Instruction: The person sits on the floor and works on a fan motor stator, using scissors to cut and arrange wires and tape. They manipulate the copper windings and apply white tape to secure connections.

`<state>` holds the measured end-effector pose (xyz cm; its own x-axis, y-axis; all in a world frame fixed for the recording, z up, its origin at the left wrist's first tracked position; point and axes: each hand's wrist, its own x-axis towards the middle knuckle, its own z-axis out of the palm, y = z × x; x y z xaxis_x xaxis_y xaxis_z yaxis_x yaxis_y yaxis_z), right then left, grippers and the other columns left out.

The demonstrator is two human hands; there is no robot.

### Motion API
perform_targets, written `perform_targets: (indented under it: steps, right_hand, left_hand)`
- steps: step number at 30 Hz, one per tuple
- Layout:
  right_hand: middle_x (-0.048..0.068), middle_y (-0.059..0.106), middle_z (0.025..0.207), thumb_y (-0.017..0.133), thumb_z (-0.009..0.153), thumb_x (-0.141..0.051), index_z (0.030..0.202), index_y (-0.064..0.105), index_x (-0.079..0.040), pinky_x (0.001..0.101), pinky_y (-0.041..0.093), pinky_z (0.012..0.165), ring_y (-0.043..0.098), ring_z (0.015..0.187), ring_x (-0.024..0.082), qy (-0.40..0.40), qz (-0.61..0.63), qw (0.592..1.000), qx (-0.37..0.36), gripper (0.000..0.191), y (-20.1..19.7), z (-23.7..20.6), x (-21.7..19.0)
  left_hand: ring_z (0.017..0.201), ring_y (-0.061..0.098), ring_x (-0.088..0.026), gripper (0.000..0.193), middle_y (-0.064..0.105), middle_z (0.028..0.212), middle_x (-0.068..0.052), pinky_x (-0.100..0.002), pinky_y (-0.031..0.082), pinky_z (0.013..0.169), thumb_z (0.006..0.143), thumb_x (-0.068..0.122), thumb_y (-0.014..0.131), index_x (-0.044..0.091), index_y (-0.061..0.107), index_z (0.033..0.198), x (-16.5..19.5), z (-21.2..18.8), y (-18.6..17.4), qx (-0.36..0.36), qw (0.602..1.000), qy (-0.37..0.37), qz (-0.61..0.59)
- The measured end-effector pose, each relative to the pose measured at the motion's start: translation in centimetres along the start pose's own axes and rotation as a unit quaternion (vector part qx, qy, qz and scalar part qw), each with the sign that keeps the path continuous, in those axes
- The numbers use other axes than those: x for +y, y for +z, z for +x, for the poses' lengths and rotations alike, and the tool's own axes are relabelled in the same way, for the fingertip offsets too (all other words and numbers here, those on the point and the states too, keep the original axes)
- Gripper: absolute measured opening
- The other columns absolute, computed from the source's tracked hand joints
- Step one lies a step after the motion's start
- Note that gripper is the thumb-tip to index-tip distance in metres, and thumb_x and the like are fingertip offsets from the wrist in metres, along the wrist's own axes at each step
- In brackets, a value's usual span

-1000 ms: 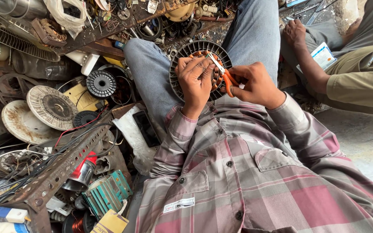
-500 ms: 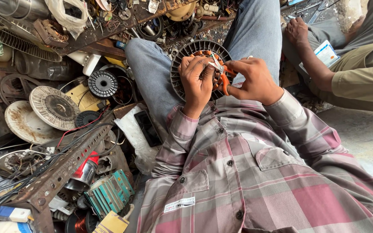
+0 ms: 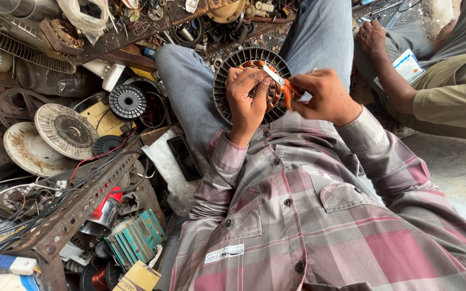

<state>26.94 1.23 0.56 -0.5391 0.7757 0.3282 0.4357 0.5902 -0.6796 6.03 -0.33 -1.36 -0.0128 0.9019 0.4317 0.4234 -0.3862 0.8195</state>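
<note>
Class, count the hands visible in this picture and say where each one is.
3. The left hand grips the round finned motor stator on the lap; the right hand holds an orange-handled tool against it; another person's hand rests top right. More may be hidden.

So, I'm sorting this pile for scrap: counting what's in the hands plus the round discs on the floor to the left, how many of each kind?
Wound motor stator, gripped by the left hand: 1
Orange-handled tool, in the right hand: 1
Black ribbed discs: 2
White discs: 2
Total: 6
</note>
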Motion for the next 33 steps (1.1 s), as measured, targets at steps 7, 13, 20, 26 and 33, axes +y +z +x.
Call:
perform_targets:
  steps: [7,13,20,26,33]
  right_hand:
    - [0.005,0.066,0.076,0.083,0.086,-0.018,0.096,0.068,0.001,0.0271,0.05,0.058,0.066,0.069,0.013,0.108,0.232,0.967,0.014,0.027,0.4,-0.7,0.4]
    - [-0.002,0.062,0.084,0.083,0.094,-0.013,0.107,0.068,0.004,0.0171,0.043,0.065,0.055,0.073,0.001,0.208,0.351,0.908,0.092,0.026,-0.1,-2.1,2.0]
    - [-0.001,0.058,0.066,0.084,0.088,-0.012,0.103,0.071,0.005,0.0206,0.03,0.053,0.042,0.058,0.002,0.26,0.183,0.945,0.073,0.026,0.0,-2.2,0.2]
    - [0.001,0.057,0.061,0.085,0.085,-0.017,0.098,0.071,0.003,0.023,0.033,0.05,0.042,0.054,0.003,0.198,0.17,0.965,-0.015,0.028,-0.9,-1.8,-2.3]
    - [0.005,0.059,0.06,0.086,0.078,-0.018,0.102,0.074,0.005,0.0252,0.037,0.046,0.047,0.047,0.009,0.177,0.142,0.972,-0.066,0.036,-0.4,0.0,-3.5]
  left_hand:
    - [0.091,0.052,-0.016,0.013,0.072,0.094,0.002,-0.032,0.045,0.088,0.101,0.019,0.069,0.007,0.073,0.097,0.3,0.3,-0.2,0.004,1.0,-0.001,-0.009]
    - [0.096,0.054,-0.016,0.013,0.07,0.098,0.001,-0.03,0.048,0.087,0.105,0.017,0.064,0.007,0.069,0.099,-0.5,-0.1,0.0,0.009,0.997,-0.013,-0.074]
    - [0.083,0.057,-0.01,0.011,0.069,0.101,-0.002,-0.025,0.049,0.078,0.105,0.012,0.06,0.006,0.069,0.108,-4.2,-0.2,-0.7,0.235,0.892,-0.185,-0.34]
    - [0.094,0.065,-0.01,0.025,0.072,0.109,-0.005,-0.025,0.051,0.081,0.102,0.005,0.066,0.002,0.064,0.127,-4.9,-0.8,0.0,0.032,0.935,-0.141,-0.323]
    - [0.106,0.072,-0.016,0.036,0.073,0.11,-0.009,-0.027,0.06,0.093,0.103,0.0,0.068,-0.001,0.058,0.137,-3.4,-0.4,0.4,0.03,0.926,-0.158,-0.342]
